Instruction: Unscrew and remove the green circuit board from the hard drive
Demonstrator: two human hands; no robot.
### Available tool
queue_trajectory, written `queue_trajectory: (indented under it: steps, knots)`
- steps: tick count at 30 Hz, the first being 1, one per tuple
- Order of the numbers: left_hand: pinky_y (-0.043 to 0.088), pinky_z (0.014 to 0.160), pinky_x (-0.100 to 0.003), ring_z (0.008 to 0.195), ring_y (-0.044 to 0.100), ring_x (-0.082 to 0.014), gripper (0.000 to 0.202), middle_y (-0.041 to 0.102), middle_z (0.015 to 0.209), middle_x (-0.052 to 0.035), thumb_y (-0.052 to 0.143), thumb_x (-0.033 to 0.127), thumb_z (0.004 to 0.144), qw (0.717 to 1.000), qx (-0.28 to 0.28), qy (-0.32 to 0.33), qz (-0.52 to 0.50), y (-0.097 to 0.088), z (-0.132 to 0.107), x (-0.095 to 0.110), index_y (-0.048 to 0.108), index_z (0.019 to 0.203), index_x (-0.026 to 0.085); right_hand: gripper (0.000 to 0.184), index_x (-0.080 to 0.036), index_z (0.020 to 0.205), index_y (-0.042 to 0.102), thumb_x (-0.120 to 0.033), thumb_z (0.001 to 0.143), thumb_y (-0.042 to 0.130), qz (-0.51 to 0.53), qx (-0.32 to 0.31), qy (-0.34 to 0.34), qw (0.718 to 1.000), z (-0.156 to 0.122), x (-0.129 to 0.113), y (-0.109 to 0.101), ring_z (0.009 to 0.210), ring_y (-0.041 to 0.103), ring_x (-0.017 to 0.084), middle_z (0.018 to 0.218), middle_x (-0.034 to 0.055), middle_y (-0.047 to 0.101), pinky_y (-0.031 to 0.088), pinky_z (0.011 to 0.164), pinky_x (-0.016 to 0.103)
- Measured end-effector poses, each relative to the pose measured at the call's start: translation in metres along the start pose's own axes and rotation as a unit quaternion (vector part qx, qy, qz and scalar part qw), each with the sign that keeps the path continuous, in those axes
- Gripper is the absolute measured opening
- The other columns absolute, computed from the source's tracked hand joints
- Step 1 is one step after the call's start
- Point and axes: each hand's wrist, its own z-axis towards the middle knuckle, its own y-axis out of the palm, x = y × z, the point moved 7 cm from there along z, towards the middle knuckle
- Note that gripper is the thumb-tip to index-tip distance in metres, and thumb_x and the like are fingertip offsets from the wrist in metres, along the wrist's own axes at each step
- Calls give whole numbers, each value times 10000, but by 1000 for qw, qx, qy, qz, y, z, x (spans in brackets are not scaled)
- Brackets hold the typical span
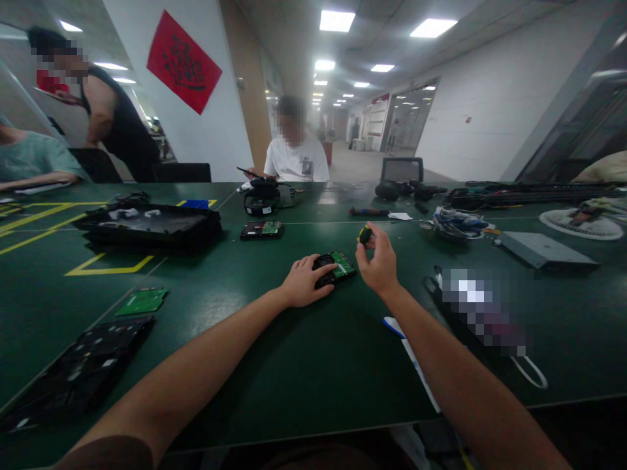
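Note:
A hard drive (345,263) with a green circuit board lies on the green table in front of me. My left hand (308,281) grips it, thumb at the near edge and fingers across its top. Just to the right, my right hand (378,261) is raised above the table, closed around a small screwdriver (364,234) with a black and yellow handle. I cannot make out its shaft or tip. Farther off to the left lies another hard drive (262,230), its circuit board facing up.
To the left are a stack of black trays (147,228), a loose green circuit board (142,301) and black drive parts (83,365). On the right lie a grey metal box (546,249), bundled cables (460,223) and a white fan-like disc (580,224). A person (296,153) sits opposite.

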Motion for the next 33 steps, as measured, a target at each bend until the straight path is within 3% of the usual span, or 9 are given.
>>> queue_trajectory:
  steps: [7, 14, 20, 25, 33]
  knots:
    - [350, 1137, -599, 1448, 371, -409, 652, 365, 1598, -109, 629, 590, 929, 1000, -2, -4, -2, 1, 0, -1, 464, 1540, 430, 540, -252, 1461, 472, -308, 946, 626, -5, 2, -6, 1000, 1, -2, -2, 1042, 665, 271, 1309, 147, 578, 662, 821, 468]
    - [361, 1130, -595, 1447, 374, -409, 643, 365, 1588, -120, 609, 598, 940, 1000, -2, -1, 4, 0, -1, 0, 465, 1542, 424, 527, -232, 1484, 446, -254, 969, 561, 0, 0, -5, 1000, 0, 1, 0, 1067, 689, 273, 1325, 155, 624, 652, 879, 482]
    - [353, 1136, -596, 1446, 373, -406, 642, 365, 1589, -114, 615, 587, 940, 1000, -1, -2, 6, 1, 0, -1, 462, 1542, 426, 513, -260, 1462, 484, -309, 967, 610, -7, -1, -5, 1000, 1, -3, -3, 994, 675, 245, 1291, 136, 593, 665, 811, 443]
    - [360, 1130, -598, 1445, 376, -411, 650, 357, 1582, -128, 604, 597, 944, 1000, 0, -1, 8, 1, 0, -1, 449, 1551, 424, 520, -237, 1472, 468, -246, 962, 570, -6, 5, -8, 1000, 1, -2, -2, 1025, 681, 255, 1300, 146, 616, 651, 870, 462]
    - [361, 1128, -596, 1439, 385, -407, 640, 370, 1583, -125, 605, 590, 946, 1000, 2, 5, 11, 0, 0, 1, 462, 1545, 414, 498, -258, 1447, 502, -284, 961, 606, -5, 7, -20, 1000, 1, -7, -3, 1042, 650, 249, 1258, 127, 594, 655, 807, 422]
